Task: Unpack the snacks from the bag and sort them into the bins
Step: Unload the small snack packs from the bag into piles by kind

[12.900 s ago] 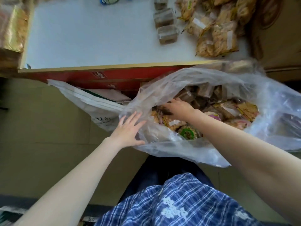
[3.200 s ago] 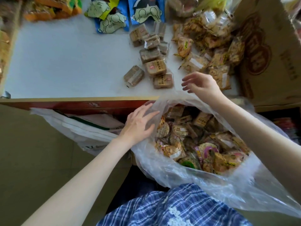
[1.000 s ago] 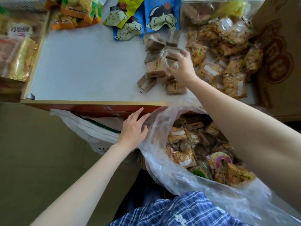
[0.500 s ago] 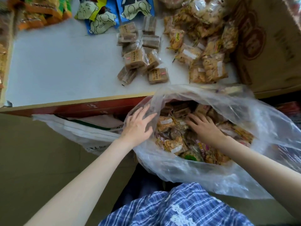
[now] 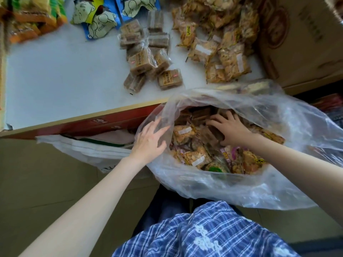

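Hands (image 5: 233,129) seemingly deeper in bag (image 5: 204,184)

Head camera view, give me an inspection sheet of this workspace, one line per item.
Surface: white tabletop, gold edge.
Job's things: clear plastic bag full of mixed snacks; brown bars grouped on the table; golden packets grouped beside them.
Clutter: cartoon pouches; orange packs; white bag below the table edge.
Grippers: left hand rests on the bag's rim; right hand inside, fingers among the snacks.
Cables: nothing seen.
Surroundings: cardboard box at right.
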